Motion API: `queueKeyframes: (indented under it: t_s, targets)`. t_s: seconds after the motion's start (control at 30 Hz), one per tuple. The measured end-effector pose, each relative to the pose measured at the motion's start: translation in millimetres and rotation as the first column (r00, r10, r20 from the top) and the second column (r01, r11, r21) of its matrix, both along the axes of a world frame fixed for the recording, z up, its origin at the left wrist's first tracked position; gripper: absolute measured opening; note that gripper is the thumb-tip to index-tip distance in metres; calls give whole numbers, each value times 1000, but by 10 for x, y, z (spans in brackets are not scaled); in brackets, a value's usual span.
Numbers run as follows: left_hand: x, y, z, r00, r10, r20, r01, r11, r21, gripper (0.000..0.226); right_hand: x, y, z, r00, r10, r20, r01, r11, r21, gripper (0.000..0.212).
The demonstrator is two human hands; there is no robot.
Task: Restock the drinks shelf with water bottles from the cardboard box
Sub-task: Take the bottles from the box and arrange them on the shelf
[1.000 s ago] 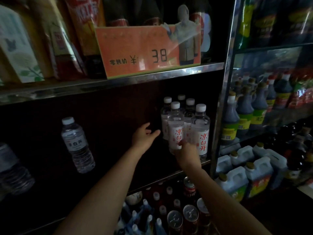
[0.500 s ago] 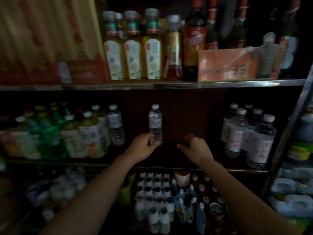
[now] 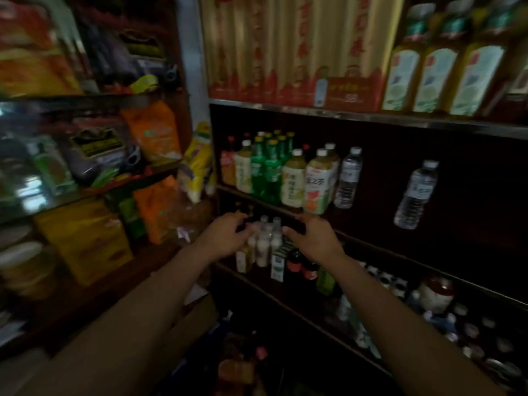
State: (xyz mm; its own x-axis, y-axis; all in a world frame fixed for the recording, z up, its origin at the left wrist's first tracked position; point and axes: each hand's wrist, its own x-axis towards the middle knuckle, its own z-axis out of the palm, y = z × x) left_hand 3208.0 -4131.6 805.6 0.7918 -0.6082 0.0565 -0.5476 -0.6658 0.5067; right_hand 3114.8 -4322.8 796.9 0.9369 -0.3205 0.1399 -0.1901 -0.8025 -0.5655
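dimly lit shelf (image 3: 371, 117), bottles (image 3: 415, 194).

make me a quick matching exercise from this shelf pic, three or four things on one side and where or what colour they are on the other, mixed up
Things:
1. lone water bottle
2. green bottles
3. orange bag
4. left hand

Descriptions:
A. on the side rack, left of the drinks shelf
B. stands alone, right of the drinks row
C. yellow caps, middle of the drinks row
D. empty, fingers loosely spread

Pairs: 1-B, 2-C, 3-A, 4-D
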Motion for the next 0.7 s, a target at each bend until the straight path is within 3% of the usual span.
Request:
queueKeyframes:
  t_s: [0.23,0.37,0.53,0.7]
  targets:
    - [-218,1986,-331,938,346,-9,-345,934,-88,40,391,1779,-283,959,285,-8,-285,958,-22,52]
    - [-401,2988,-498,837,546,-33,-547,837,-24,48,500,2721,-393,891,452,-47,-451,892,20,61]
    - [-741,3946,-800,725,681,-103,-687,726,-39,39,524,3733,-667,804,581,-129,-577,814,71,64]
    - [-1004,4703,-1306,568,793,-221,-806,590,48,51,514,4500,-1083,694,680,-237,-686,724,69,57]
